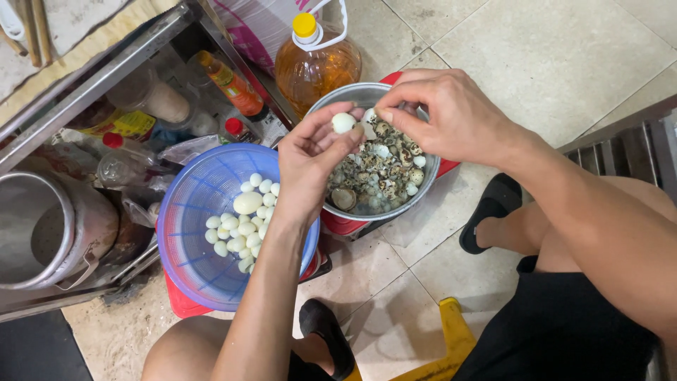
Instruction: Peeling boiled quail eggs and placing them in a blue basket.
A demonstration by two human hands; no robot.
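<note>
— Egg (343, 123), small and white, where is it?

— It sits between the fingertips of the left hand (310, 159), which closes on it, palm turned up, above the rim of the metal bowl (331, 99).

— And the right hand (444, 113)?

— It bends down from the wrist, thumb and forefinger pinched on a white piece just beside the egg; I cannot tell if it is shell.

— How many things around?

— One metal bowl with speckled shells, one blue colander (190, 247) with many peeled eggs (243, 226), too many to count surely, and one oil bottle (315, 63).
</note>
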